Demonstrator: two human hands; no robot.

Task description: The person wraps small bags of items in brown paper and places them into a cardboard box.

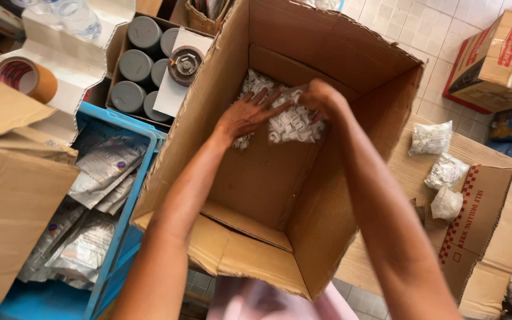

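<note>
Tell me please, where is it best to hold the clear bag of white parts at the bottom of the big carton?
Probably by its upper right corner, coming straight down through the open top. The bag of white parts lies flat on the floor of the carton, whose high walls block any side approach. The right hand already grips there; the left hand rests open on it.
</note>
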